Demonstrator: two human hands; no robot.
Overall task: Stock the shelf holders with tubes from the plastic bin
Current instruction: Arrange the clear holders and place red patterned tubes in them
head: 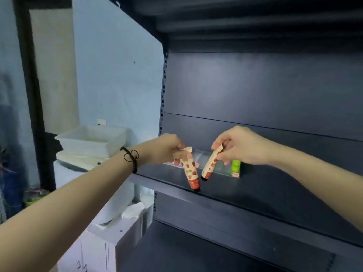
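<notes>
While the left hand (pixel 169 148) pinches a strawberry tube (pixel 190 170) by its flat end, the right hand (pixel 239 146) pinches a second strawberry tube (pixel 209 166). Both point cap-down at the shelf (pixel 265 191). A green tube (pixel 235 168) stands at 3 o'clock, the plastic bin (pixel 92 141) at 9 o'clock.

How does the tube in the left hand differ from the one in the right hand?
The left-hand tube tilts cap-rightward, its cap at the front edge of the shelf; the right-hand tube tilts cap-leftward, farther back by the clear holder. Both are strawberry-printed, pinched near the crimped end, caps down.
</notes>
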